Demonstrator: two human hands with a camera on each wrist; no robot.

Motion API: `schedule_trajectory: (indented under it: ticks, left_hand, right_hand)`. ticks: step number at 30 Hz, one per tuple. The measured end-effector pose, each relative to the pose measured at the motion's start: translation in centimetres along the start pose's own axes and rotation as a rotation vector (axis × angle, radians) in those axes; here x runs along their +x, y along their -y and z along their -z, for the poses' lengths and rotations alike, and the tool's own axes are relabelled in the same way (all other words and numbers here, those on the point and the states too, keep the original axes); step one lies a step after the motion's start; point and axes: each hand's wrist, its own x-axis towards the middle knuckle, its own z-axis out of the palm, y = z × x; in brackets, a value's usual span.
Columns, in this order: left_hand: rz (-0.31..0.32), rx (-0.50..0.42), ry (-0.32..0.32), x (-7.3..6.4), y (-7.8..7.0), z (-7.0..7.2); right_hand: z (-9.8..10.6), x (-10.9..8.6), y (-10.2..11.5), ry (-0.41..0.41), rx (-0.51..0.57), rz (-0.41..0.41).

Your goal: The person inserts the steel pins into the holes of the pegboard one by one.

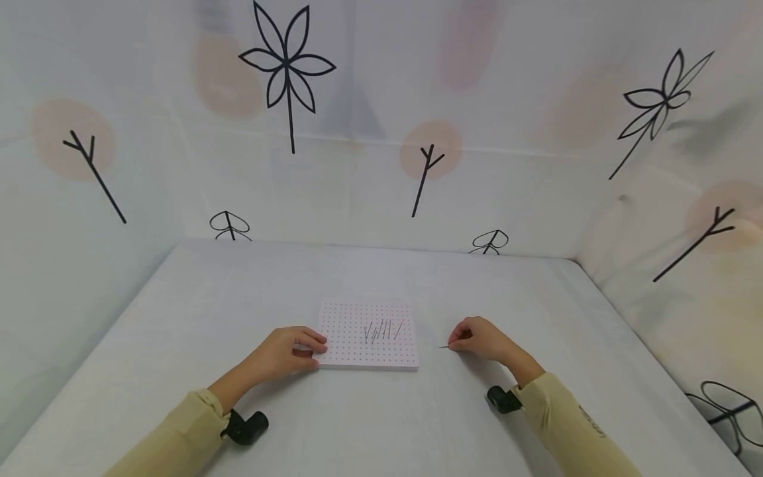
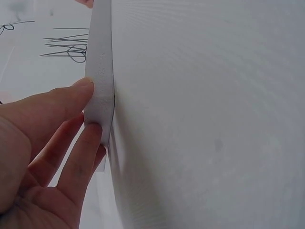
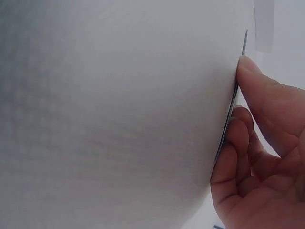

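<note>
A white board (image 1: 342, 354) dotted with rows of small holes lies on the table, and several thin metal needles (image 1: 383, 328) stand in it at various tilts. At its near left corner my left hand (image 1: 289, 351) holds the board, with thumb and fingers against the edge. The left wrist view shows the board's side (image 2: 100, 59) under the fingertips. To the right of the board, my right hand (image 1: 481, 339) pinches a dark, slim needle (image 3: 232, 102) low over the table. Its pointed end sticks out past the thumb (image 3: 252, 71), towards the board; the curled fingers lie along the rest.
A white cloth covers the table (image 1: 369, 424), and white walls (image 1: 357, 185) with printed leaves and twigs rise behind it and at both sides. Each wrist carries a black camera mount (image 1: 246, 428), close above the tabletop.
</note>
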Motion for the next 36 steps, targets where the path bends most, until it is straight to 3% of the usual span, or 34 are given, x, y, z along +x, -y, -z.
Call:
schedule_trajectory:
  ticks: [14, 24, 36]
  left_hand:
    - [-0.004, -0.009, 0.005, 0.1, 0.0, 0.0]
    - [0.025, 0.011, 0.002, 0.1, 0.0, -0.1]
    - [0.023, 0.012, 0.003, 0.2, 0.3, -0.1]
  right_hand:
    - [0.0, 0.0, -0.1, 0.002, -0.019, -0.001]
    - [0.1, 0.1, 0.6, -0.157, 0.058, 0.02]
    - [-0.6, -0.1, 2.1, -0.253, 0.184, 0.054]
